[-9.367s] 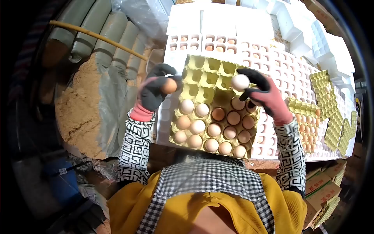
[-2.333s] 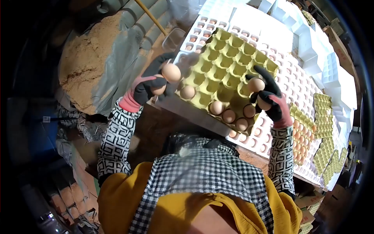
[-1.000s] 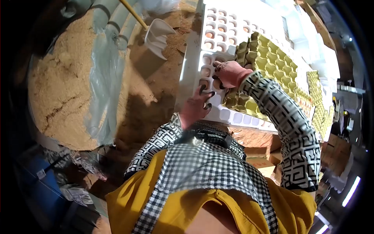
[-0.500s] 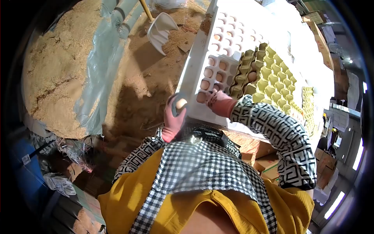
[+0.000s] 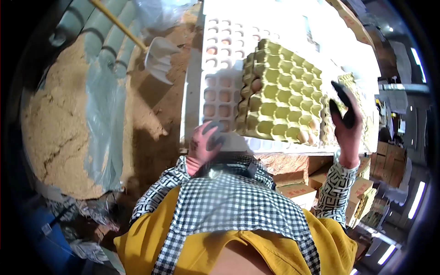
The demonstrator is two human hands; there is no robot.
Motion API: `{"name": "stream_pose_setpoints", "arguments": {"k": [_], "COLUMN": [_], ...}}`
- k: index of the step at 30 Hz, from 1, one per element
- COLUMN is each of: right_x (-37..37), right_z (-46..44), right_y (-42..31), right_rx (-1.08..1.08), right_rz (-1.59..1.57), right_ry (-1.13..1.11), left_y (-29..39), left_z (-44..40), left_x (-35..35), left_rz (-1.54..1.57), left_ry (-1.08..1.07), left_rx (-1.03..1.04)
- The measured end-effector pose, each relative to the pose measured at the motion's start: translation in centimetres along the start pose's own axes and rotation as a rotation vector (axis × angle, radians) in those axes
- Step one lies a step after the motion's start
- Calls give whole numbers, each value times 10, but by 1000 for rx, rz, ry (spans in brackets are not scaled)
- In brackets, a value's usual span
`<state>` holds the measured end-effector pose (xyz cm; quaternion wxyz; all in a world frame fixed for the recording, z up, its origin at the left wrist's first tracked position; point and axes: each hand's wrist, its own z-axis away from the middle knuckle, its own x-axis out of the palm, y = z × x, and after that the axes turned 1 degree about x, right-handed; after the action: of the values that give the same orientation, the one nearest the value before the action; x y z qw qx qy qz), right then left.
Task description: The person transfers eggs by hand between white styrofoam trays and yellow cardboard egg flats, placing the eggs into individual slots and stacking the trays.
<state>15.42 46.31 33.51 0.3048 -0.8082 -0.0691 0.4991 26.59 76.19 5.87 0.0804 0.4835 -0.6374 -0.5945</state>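
Note:
My left hand (image 5: 205, 144), in a pink glove with dark fingertips, is at the near left corner of a white foam egg tray (image 5: 232, 111). Its fingers are bent and apart, and no egg shows between them. Beside its fingertips an egg (image 5: 224, 125) sits in a cell, one of several brown eggs in that tray. My right hand (image 5: 347, 117), gloved alike, is raised open over the right side of the table, thumb apart from fingers. Between my hands a stack of yellow pulp egg trays (image 5: 284, 94) partly covers the foam tray; a few eggs (image 5: 303, 136) lie at its near right corner.
More pulp trays (image 5: 344, 80) lie at the right of the white table (image 5: 192, 91). Left of it are a white shovel (image 5: 160, 57) with a wooden handle and a large heap of sawdust-like material (image 5: 59, 133). Cardboard boxes (image 5: 298, 195) stand under the table's near edge.
My right hand has left the foam tray and swung right, opening. My left hand has come onto the tray's corner; the egg it held is no longer visible in it. The view has shifted right.

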Motion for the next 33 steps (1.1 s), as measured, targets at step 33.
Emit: {"name": "stream_pose_setpoints", "arguments": {"k": [33], "right_x": [-30], "right_z": [129], "right_y": [150], "right_rx": [-20], "right_rz": [39], "right_ry": [-221], "left_y": [122], "left_z": [-77], "left_x": [-42], "left_rz": [757], "left_ry": [-451], "left_rx": [-503]}}
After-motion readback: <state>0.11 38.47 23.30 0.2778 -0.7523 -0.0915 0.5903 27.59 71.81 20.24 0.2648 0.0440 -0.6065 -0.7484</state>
